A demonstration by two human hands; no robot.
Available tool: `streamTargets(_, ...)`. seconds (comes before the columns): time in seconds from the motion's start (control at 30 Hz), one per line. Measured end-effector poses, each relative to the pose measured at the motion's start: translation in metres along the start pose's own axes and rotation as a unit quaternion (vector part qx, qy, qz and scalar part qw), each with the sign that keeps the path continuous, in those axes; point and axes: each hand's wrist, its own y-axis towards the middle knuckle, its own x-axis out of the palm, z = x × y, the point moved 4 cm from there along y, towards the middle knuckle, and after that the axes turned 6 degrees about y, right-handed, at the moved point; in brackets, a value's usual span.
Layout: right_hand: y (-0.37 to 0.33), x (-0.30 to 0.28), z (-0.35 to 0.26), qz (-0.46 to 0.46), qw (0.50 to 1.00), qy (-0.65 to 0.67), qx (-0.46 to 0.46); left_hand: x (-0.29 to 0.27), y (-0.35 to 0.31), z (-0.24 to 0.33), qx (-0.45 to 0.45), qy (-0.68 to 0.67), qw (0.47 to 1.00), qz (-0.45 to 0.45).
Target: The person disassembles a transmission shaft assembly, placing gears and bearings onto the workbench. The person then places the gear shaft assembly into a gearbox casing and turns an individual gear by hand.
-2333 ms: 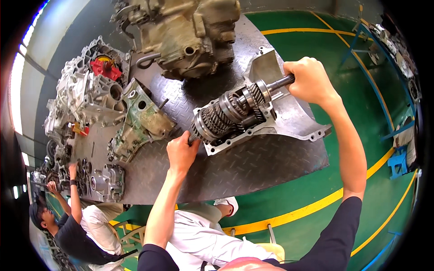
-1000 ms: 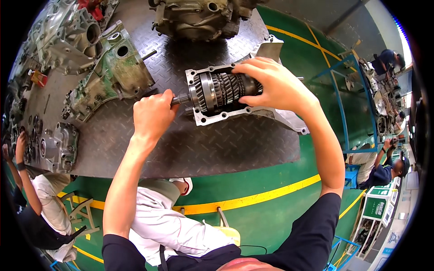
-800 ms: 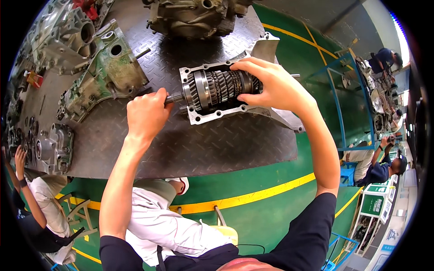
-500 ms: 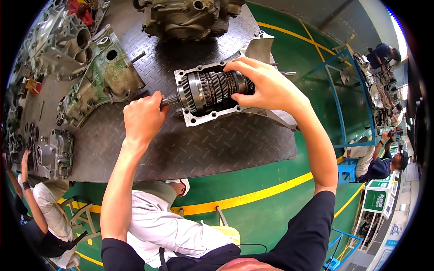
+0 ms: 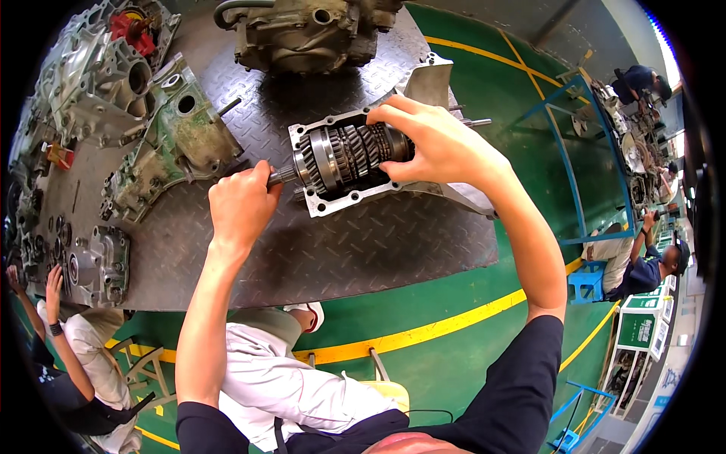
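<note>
A gear shaft assembly (image 5: 349, 155), a row of shiny steel gears and rings, lies in an open silver gearbox housing (image 5: 336, 205) on the steel-topped table. My left hand (image 5: 240, 203) is closed in a fist round the thin shaft end (image 5: 283, 175) that sticks out past the housing's left side. Over the assembly's right part reaches my right hand (image 5: 442, 144), with its fingertips on the far side and its thumb on the near side, gripping the gears. That hand and its wrist hide the right end of the gears and part of the housing.
Behind stands a large, dirty gearbox casing (image 5: 306, 38). A green-stained housing (image 5: 189, 129) with a protruding rod lies to the left, beside more metal castings (image 5: 98, 83). A co-worker's hand (image 5: 54, 291) is at the table's left end. The table edge (image 5: 393, 284) runs close to me.
The view has shifted slightly. Both my hands keep their hold on the gear shaft assembly, which stays in the housing. At the left, the co-worker's hand appears a little lower.
</note>
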Motion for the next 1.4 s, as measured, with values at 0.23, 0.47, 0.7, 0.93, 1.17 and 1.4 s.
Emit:
streamTargets(0.23,0.005,0.001,0.007,-0.007,1.0,0.001,-0.011,0.003,0.001,-0.002,0.002,0.003,1.0,-0.003)
streamTargets(0.47,-0.003,-0.002,-0.001,0.004,0.998,-0.023,-0.053,-0.002,0.0,-0.003,-0.003,0.003,1.0,-0.011)
streamTargets(0.7,-0.062,-0.065,0.07,0.181,0.973,-0.117,0.085,-0.01,0.002,0.002,-0.021,-0.009,0.997,-0.067)
streamTargets(0.93,-0.072,-0.052,0.122,0.111,0.967,0.014,0.231,-0.005,0.021,0.01,-0.009,-0.03,0.993,-0.11)
streamTargets(1.17,-0.029,-0.03,0.141,-0.012,0.949,-0.037,0.312,-0.008,-0.001,-0.017,-0.045,-0.005,0.989,-0.14)
streamTargets(1.4,-0.075,-0.065,0.125,0.219,0.947,-0.192,0.136,-0.044,-0.032,0.011,0.0,-0.035,0.994,0.102)
